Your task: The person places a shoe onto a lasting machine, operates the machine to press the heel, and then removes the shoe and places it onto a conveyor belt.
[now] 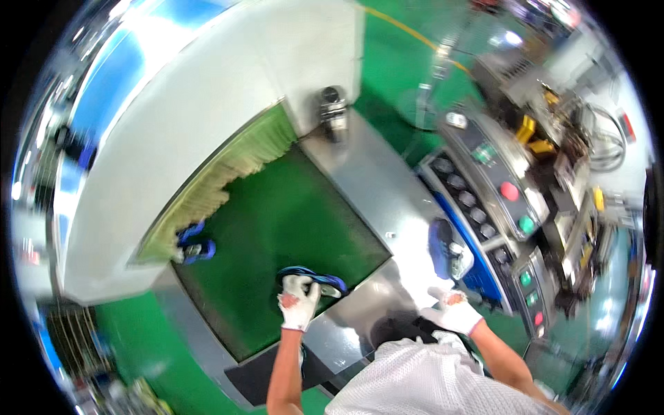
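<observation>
My left hand (299, 304), in a white glove, has its fingers closed on a dark shoe with blue edging (336, 282). That shoe is at the near edge of a green conveyor belt (270, 221), and the fingers cover part of it. Over the steel edge to the right is my right hand (453, 312), also gloved, with thumb and fingers apart and nothing visible between them. Beyond it, a blue and white shoe (443, 247) rests on the steel surface by the control panel. More blue-edged dark shoes (197, 250) sit by the curtain on the far left of the belt.
A pale machine hood (228, 90) with a fringed green curtain (228, 173) spans the belt. Steel borders (360, 183) frame it. On the right stands a control panel (477, 187) with knobs and coloured buttons. A metal fitting (333, 114) projects near the hood's right end.
</observation>
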Demonstrator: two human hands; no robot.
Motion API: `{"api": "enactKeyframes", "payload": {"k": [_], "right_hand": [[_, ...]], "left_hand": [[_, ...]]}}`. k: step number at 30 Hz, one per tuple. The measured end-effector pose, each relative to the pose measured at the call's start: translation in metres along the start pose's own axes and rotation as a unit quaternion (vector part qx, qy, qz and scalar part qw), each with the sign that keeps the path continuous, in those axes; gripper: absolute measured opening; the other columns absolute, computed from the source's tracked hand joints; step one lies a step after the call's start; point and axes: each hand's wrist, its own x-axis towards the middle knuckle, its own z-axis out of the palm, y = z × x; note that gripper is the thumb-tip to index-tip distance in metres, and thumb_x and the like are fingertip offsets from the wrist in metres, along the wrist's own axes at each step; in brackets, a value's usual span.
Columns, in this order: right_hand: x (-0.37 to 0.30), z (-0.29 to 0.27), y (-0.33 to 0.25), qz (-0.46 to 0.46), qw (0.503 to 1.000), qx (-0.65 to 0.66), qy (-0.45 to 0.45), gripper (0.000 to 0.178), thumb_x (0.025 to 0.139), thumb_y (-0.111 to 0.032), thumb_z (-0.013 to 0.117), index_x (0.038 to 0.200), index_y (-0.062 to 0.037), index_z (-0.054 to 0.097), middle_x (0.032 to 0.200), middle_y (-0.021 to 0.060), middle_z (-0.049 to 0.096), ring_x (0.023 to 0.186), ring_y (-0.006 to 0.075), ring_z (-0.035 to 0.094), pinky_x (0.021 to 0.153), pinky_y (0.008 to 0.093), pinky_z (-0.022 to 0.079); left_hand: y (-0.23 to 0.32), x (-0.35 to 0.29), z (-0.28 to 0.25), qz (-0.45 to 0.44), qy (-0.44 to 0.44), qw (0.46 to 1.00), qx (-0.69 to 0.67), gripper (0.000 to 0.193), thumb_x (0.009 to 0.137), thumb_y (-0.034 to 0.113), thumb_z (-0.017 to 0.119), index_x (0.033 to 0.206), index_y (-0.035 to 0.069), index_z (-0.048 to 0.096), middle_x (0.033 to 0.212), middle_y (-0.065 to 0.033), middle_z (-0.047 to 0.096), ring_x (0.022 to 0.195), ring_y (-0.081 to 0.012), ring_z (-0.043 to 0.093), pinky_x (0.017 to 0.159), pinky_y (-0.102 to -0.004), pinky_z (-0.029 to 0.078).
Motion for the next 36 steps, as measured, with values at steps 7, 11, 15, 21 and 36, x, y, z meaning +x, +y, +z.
{"api": "enactKeyframes", "payload": {"k": [7, 11, 15, 21, 36], "right_hand": [[-0.007, 0.008, 0.081, -0.109, 0.950, 0.064, 0.286, 0.055, 0.075, -0.013, 0.067, 0.126, -0.0018, 0.054, 0.109, 0.0220, 0.061, 0.103, 0.0409, 0.063, 0.087, 0.0495, 0.052], [-0.110, -0.080, 0.112, 0.073, 0.894, 0.316, 0.309, 0.061, 0.083, -0.031, 0.077, 0.133, -0.0040, 0.053, 0.109, 0.0175, 0.070, 0.101, 0.0290, 0.070, 0.085, 0.0392, 0.055], [-0.195, -0.070, 0.200, 0.059, 0.654, 0.641, 0.397, 0.056, 0.085, -0.025, 0.081, 0.130, 0.0023, 0.059, 0.111, 0.0086, 0.070, 0.099, 0.0145, 0.065, 0.088, 0.0309, 0.053], [-0.298, -0.046, 0.263, 0.050, 0.370, 0.766, 0.523, 0.036, 0.088, -0.014, 0.074, 0.118, 0.0032, 0.064, 0.106, 0.0058, 0.070, 0.090, 0.0132, 0.066, 0.080, 0.0328, 0.056], [-0.356, -0.021, 0.314, 0.084, 0.267, 0.756, 0.592, 0.069, 0.083, -0.021, 0.075, 0.142, 0.0027, 0.049, 0.128, 0.0107, 0.063, 0.110, 0.0192, 0.063, 0.095, 0.0373, 0.053]], "left_hand": [[0.299, -0.031, 0.099, 0.332, -0.212, 0.904, -0.165, 0.025, 0.081, 0.014, 0.081, 0.100, 0.005, 0.069, 0.100, -0.0164, 0.066, 0.087, -0.0319, 0.067, 0.080, -0.0398, 0.055], [0.430, -0.041, 0.130, 0.500, -0.280, 0.806, -0.146, 0.035, 0.081, 0.014, 0.081, 0.112, 0.002, 0.067, 0.109, -0.0173, 0.066, 0.099, -0.0336, 0.066, 0.085, -0.0418, 0.054], [0.558, -0.082, 0.163, 0.577, -0.265, 0.750, -0.187, 0.056, 0.083, 0.003, 0.078, 0.133, 0.000, 0.054, 0.134, -0.0180, 0.052, 0.109, -0.0270, 0.065, 0.089, -0.0362, 0.058], [0.687, -0.126, 0.315, 0.528, -0.340, 0.746, -0.221, 0.054, 0.094, 0.016, 0.072, 0.139, -0.002, 0.049, 0.132, -0.0191, 0.056, 0.119, -0.0280, 0.061, 0.100, -0.0390, 0.053], [0.829, -0.121, 0.635, 0.469, -0.252, 0.837, 0.124, 0.068, 0.078, 0.032, 0.073, 0.133, 0.000, 0.047, 0.126, -0.0261, 0.062, 0.118, -0.0437, 0.061, 0.101, -0.0476, 0.049]]}}
